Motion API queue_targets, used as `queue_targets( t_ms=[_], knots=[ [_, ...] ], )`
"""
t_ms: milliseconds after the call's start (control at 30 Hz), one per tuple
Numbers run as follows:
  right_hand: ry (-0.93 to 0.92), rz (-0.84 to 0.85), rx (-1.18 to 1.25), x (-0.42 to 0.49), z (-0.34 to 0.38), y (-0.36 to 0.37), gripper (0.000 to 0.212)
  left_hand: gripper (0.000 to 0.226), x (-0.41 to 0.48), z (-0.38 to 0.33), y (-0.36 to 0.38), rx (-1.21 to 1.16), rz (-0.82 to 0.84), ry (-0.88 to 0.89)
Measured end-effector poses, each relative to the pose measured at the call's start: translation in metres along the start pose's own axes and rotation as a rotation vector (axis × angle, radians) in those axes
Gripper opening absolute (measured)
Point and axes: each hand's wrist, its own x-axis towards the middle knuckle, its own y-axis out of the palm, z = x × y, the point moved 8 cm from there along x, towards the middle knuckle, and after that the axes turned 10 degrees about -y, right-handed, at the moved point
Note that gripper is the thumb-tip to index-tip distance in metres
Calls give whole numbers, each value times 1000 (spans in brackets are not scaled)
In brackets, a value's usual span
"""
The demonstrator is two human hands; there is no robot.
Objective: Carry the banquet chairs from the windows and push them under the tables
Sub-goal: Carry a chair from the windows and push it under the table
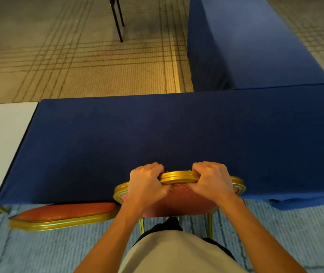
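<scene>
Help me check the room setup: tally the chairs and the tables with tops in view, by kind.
Banquet chairs: 2, held chair, neighbouring chair
Blue-clothed tables: 2, near table, far table
Bare white table: 1
Total: 5
Black legs at the top: not counted, top out of view.

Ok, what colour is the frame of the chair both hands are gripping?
Gold frame, around red patterned upholstery; clearest in the head view.

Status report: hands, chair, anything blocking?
Left hand and right hand grip the chair by its top rail. It stands at the blue table, near edge. Second chair tight on its left.
</scene>
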Motion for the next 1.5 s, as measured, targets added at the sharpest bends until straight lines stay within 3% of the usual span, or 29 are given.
queue_targets(
  t_ms=[167,433,700,933,1133,1500],
  knots=[
    [36,217,40,-9,3,10,39,31,-8,4,3,21,40,-36],
    [28,267,87,-67,34,19,32,25,-74,8,11,72,39,-62],
    [81,342,151,-139,61,25,33,31,-145,7,26,122,249,-127],
    [97,531,143,-212,93,45,50,60,-229,11,47,172,425,-135],
    [63,608,177,-279,127,60,48,52,-304,15,67,163,530,-135],
    [67,597,176,-368,165,84,62,36,-398,14,75,70,337,-187]
  ],
)
